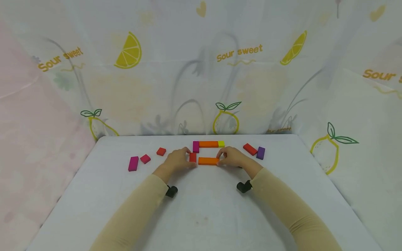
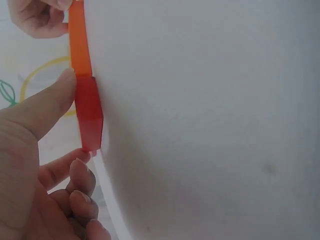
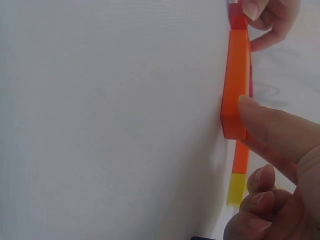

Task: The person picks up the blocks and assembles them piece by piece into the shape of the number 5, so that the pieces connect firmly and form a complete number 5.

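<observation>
On the white bench (image 1: 201, 216), in the head view, the left hand (image 1: 178, 158) holds a red block (image 1: 192, 158) and the right hand (image 1: 233, 157) an orange block (image 1: 207, 161), before a row of blocks (image 1: 208, 144). At left wrist, the fingers (image 2: 55, 102) pinch the red block. At right wrist, they pinch the orange one; lining up seems in hand, next calling for gentle release.

Red block (image 1: 192, 158), set front to back, oblong orange block (image 1: 208, 161) (lying crosswise), just to its right.
</observation>
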`<state>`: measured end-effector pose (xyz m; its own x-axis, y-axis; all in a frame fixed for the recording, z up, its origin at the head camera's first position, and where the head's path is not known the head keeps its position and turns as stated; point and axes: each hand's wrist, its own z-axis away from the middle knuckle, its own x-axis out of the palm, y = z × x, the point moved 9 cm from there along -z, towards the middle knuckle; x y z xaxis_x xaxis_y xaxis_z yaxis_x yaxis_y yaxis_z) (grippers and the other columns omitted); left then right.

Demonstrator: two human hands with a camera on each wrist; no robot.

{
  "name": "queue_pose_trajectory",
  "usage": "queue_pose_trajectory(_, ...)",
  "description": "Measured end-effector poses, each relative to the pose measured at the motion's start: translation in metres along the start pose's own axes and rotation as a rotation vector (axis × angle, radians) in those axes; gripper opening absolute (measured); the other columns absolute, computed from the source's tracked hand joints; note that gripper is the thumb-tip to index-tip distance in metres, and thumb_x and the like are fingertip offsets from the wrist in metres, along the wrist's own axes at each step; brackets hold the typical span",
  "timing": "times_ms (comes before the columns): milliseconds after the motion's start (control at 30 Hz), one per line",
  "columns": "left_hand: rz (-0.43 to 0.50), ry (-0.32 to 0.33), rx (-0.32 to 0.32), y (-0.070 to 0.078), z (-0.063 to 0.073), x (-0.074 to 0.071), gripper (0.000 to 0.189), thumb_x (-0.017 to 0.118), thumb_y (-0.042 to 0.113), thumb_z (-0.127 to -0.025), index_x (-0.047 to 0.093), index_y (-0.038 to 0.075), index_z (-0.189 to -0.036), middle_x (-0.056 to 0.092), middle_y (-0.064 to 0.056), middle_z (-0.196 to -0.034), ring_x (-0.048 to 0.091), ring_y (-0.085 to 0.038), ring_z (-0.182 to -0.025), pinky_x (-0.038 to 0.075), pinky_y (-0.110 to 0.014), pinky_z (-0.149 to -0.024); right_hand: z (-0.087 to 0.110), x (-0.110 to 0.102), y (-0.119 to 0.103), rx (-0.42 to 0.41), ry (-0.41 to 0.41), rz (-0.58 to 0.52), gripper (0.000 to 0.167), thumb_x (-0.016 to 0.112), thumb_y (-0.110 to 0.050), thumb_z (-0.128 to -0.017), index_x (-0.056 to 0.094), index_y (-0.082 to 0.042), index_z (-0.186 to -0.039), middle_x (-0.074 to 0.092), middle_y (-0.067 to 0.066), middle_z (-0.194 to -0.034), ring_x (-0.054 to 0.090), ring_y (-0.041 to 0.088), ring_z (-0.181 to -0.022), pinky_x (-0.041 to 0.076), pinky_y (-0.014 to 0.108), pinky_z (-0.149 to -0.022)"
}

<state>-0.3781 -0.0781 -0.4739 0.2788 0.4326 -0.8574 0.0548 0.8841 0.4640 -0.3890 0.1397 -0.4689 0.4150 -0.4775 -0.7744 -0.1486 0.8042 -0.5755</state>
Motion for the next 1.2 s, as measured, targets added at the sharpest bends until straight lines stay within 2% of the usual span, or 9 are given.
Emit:
queue_pose_trajectory(233,0.000,-0.007,0.014,-0.002,0.000,-0.004,0.068,0.080,0.048,-0.082,0.057,0.017,-0.137,0.061,-0.009,-0.130,0.054,-0.029,-0.116,0.047,-0.050,-0.098,0.003,-0.001,0.002,0.008,-0.001,0.011,0.028,0.080,-0.032,-0.086,0.071,-0.020,-0.109,0.056,0.007,-0.089,0.052,0.022,-0.083,0.043,0.032,-0.070)
queue_pose_trajectory(533,-0.001,-0.011,0.022,-0.001,0.001,0.000,0.067,0.080,0.046,-0.082,0.057,0.017,-0.138,0.061,-0.007,-0.133,0.053,-0.029,-0.119,0.047,-0.051,-0.100,0.006,-0.001,0.002,0.038,-0.001,-0.002,0.024,0.080,-0.029,-0.086,0.071,-0.019,-0.106,0.056,0.008,-0.089,0.053,0.023,-0.082,0.044,0.032,-0.070)
queue_pose_trajectory(800,0.001,0.024,0.013,0.006,0.004,-0.001,0.065,0.079,0.044,-0.084,0.057,0.015,-0.138,0.061,-0.008,-0.135,0.054,-0.030,-0.121,0.045,-0.050,-0.103,0.006,-0.002,0.002,0.019,-0.004,-0.006,0.023,0.081,-0.027,-0.085,0.072,-0.018,-0.104,0.055,0.007,-0.089,0.052,0.022,-0.082,0.042,0.033,-0.070)
queue_pose_trajectory(1200,0.013,0.040,0.052,0.013,0.006,-0.001,0.063,0.078,0.041,-0.086,0.059,0.010,-0.138,0.063,-0.011,-0.132,0.057,-0.032,-0.120,0.043,-0.048,-0.105,0.007,-0.003,0.001,-0.013,-0.009,0.031,0.023,0.081,-0.027,-0.086,0.073,-0.018,-0.105,0.055,0.006,-0.091,0.050,0.022,-0.088,0.043,0.034,-0.074)
